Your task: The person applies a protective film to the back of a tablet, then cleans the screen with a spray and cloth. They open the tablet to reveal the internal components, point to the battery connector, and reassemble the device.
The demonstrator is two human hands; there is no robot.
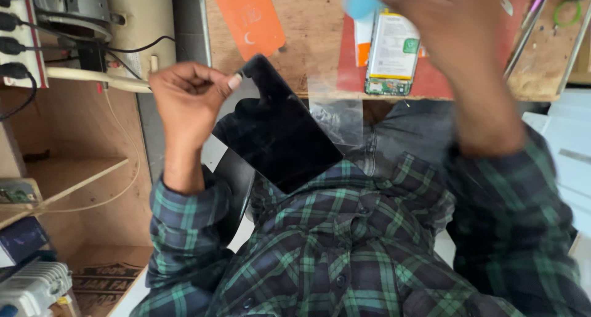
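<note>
My left hand pinches the top corner of a black glass phone screen panel, which is tilted over my lap with its lower end against my plaid shirt. My right hand is raised and blurred over the wooden bench, closed on a light blue object, possibly a cloth or pad. Just below that hand, an opened phone with its battery and circuit board exposed lies on a red mat.
An orange card lies on the wooden bench. A clear plastic bag hangs over the bench edge. A power strip with black plugs and wooden shelves are at left. Thin tools lie at right.
</note>
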